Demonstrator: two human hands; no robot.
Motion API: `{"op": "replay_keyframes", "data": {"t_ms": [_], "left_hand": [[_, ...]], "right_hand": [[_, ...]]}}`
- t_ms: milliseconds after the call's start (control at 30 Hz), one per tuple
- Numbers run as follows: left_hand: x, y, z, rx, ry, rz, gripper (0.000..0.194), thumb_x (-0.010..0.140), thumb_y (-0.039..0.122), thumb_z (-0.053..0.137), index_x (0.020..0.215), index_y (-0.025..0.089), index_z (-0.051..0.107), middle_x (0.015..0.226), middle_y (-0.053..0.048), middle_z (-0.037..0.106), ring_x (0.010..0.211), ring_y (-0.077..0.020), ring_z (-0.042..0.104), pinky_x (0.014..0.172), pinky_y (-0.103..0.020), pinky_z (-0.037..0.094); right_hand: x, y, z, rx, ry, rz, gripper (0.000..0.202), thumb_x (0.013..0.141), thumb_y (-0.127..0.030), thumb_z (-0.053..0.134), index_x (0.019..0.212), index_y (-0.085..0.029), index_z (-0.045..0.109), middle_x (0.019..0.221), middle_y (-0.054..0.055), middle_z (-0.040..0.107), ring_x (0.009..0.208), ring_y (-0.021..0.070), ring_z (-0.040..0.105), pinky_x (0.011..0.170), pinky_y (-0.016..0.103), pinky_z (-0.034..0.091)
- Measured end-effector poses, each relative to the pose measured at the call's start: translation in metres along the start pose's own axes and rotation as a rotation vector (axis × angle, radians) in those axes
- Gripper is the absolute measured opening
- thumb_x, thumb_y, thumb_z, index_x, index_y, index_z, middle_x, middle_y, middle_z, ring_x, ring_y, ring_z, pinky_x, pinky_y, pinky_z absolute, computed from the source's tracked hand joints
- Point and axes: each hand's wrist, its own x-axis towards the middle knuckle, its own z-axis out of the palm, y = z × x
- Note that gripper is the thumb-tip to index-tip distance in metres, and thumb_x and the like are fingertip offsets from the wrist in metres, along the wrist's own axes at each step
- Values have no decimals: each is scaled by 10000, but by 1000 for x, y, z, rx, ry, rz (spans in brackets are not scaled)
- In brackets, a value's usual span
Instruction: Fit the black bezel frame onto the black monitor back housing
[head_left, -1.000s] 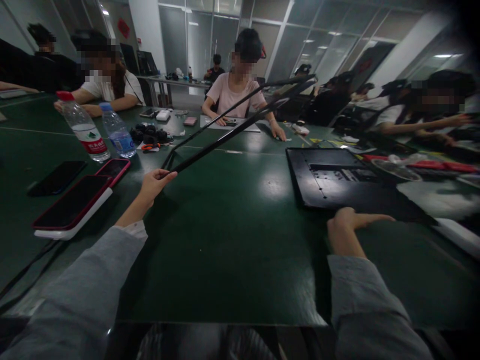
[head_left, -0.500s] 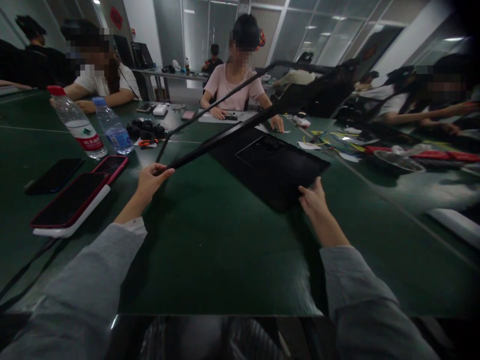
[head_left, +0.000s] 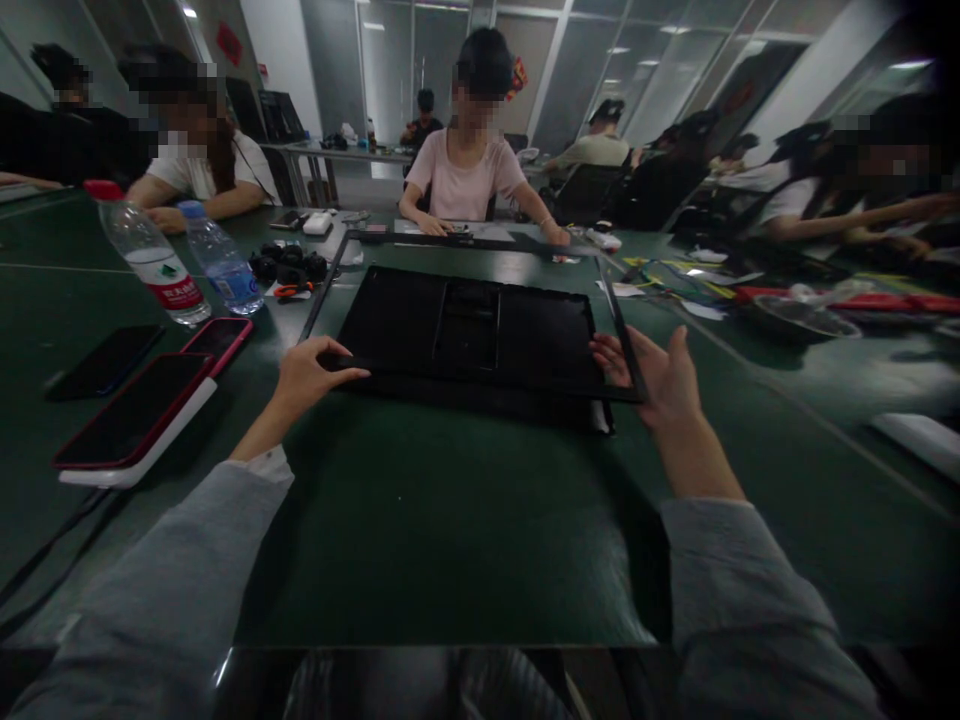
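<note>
My left hand [head_left: 300,390] pinches the near left corner of a thin, black rectangular frame [head_left: 480,378], like a monitor bezel. The frame is held above a black panel [head_left: 394,322] with a recessed middle section, which resembles a monitor's back cover. Its near bar hides part of that panel. At the frame's right side is my right hand [head_left: 671,395], thumb raised and fingers stretched out, some of them showing through the opening. The palm side seems to rest against the near right corner without closing on it.
On the left of the green table [head_left: 450,540] are two bottles [head_left: 169,275], phones [head_left: 135,400] and a white case-like block. Black parts with an orange-handled tool [head_left: 292,290] lie behind. Wires [head_left: 667,280] and a bowl [head_left: 802,318] are at right. A person [head_left: 472,170] sits opposite.
The frame has come down from a steep tilt to nearly level above the panel. The panel has turned straighter to me. My right hand has left the panel's edge and moved to the frame's right corner.
</note>
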Motion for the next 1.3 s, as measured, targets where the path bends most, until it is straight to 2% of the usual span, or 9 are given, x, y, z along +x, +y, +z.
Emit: {"op": "replay_keyframes", "data": {"t_ms": [100,167,267,400,933,1033,1133,1233,1300], "left_hand": [[-1,-3,6,44,-23,75,440,686,566,954,880,228,750,944,-62,768,894,-264,690,843,-407,530],[-1,-8,10,52,-43,113,429,714,578,941,893,234,757,956,-64,772,902,-263,689,853,-416,537],[1,-16,16,49,-87,201,392,746,562,933,893,243,760,962,-64,772,953,-274,685,910,-450,543],[2,-19,21,36,-113,327,332,764,470,950,889,235,751,1056,-72,770,1124,-298,657,1070,-527,493],[-1,-12,22,46,-224,293,321,757,493,948,891,248,790,1224,-109,715,1307,-350,570,1175,-580,421],[-2,-16,24,49,-133,222,396,833,505,884,1121,250,788,1396,-129,675,1411,-355,530,1229,-579,385],[0,-26,27,45,0,47,539,940,478,764,1394,199,683,1525,-174,614,1459,-341,530,1254,-537,384],[5,-35,27,-9,4,-122,571,967,386,703,1472,131,630,1503,-205,646,1398,-331,608,1229,-503,433],[9,-39,27,-87,-10,-201,542,945,299,682,1455,116,649,1474,-202,678,1325,-314,669,1192,-475,480]], "right_hand": [[0,5,3,-163,13,-64,513,811,-691,753,1127,-295,668,981,63,753,983,275,764,964,481,640],[0,16,3,-350,69,-158,552,770,-540,813,1229,-279,655,929,44,744,896,271,760,948,509,647],[-2,30,2,-712,124,-314,616,894,-477,661,1455,-234,588,1163,127,776,1081,325,760,1071,593,588],[-10,36,3,-1051,180,-386,672,987,-425,492,1587,-125,513,1493,234,652,1344,404,662,1191,634,483],[-20,41,5,-1037,189,-235,650,955,-453,570,1526,-142,589,1419,215,692,1342,411,658,1211,589,469],[-16,47,-1,-1050,194,-249,626,955,-417,560,1495,-103,603,1444,243,672,1346,389,658,1210,569,466],[-13,51,-8,-1045,259,-207,582,928,-451,621,1414,-133,658,1264,218,748,1215,363,718,1140,574,517],[-11,51,-13,-1063,324,-166,529,866,-500,689,1288,-183,721,1019,150,778,1025,345,747,1043,588,563],[-11,51,-14,-1069,330,-176,513,846,-502,694,1248,-186,735,964,138,774,979,343,744,1018,583,573]]}}
